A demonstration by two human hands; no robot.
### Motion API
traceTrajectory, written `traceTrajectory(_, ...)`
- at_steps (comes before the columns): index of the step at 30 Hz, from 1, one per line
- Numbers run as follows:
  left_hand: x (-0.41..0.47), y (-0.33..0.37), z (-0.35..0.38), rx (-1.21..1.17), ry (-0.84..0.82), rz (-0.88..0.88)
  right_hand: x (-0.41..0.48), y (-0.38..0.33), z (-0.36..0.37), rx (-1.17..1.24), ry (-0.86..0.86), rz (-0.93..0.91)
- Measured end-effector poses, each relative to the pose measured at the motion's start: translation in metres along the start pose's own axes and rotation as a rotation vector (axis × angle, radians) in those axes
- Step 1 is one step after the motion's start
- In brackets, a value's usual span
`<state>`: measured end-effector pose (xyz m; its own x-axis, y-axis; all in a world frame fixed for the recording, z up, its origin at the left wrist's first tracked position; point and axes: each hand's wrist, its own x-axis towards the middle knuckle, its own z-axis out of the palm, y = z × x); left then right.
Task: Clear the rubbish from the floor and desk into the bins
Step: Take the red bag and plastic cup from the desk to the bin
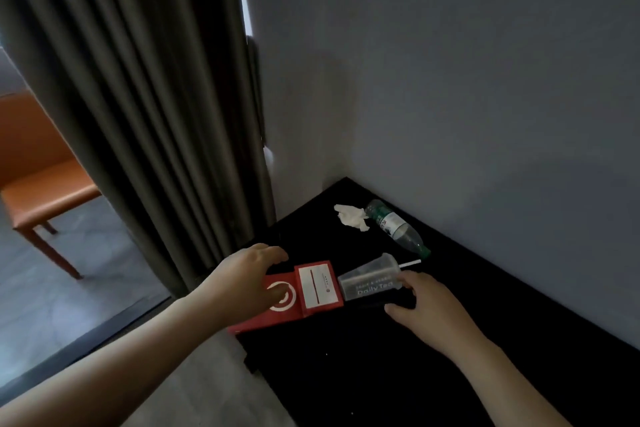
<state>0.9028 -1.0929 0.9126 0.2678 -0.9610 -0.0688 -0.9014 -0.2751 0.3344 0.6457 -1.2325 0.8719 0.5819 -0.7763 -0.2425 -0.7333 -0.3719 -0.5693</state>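
two grasps: left hand (249, 274) curled round red box (313, 291); right hand (427, 305) spread at lying cup (369, 282), grip unclear. a glancing touch risked rolling it off the desk (485, 308).

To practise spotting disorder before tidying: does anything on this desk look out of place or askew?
Yes. The plastic cup and the bottle lie on their sides, a crumpled tissue sits beside the bottle, and the red box juts over the desk edge.

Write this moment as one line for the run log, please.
left hand: grips red box | right hand: open, at lying cup | tissue, bottle: untouched on desk
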Motion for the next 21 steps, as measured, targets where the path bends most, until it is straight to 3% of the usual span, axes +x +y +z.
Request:
traceTrajectory(7,0.067,-0.025,0.027,-0.015,-0.135,0.009,0.074,0.016,0.041,0.067,-0.038,0.156)
traceTrajectory(14,0.139,-0.063,0.040,-0.054,-0.255,0.129,0.134,0.005,0.088,0.084,0.159,0.304)
traceTrajectory(21,0.216,-0.095,0.052,-0.059,-0.385,0.260,0.164,0.007,0.116,-0.024,-0.001,0.429)
